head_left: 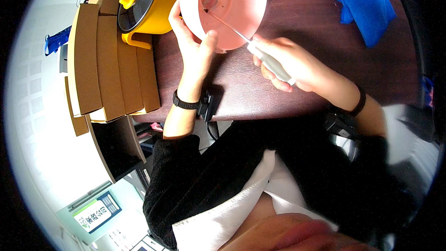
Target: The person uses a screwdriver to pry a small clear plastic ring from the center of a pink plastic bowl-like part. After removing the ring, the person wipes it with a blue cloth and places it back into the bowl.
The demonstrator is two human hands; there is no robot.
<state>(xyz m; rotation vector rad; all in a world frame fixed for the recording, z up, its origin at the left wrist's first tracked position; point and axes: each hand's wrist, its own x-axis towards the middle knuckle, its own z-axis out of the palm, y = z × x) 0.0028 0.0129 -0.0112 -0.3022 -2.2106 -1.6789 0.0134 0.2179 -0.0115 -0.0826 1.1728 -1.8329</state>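
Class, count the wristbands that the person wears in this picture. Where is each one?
2: a black band on the left wrist, and a black band on the right wrist.

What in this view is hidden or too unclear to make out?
Head view only:
- Screwdriver tip: too small to tell whether it sits in a screw on the pink appliance.
- Pink appliance's top: cut off by the upper edge.
- Screwdriver handle: partly covered by the right hand.
- Yellow pot inside: hidden by its lid.
- Left hand fingertips: behind the appliance's rim.
- Blue cloth: folds hide what lies under it.
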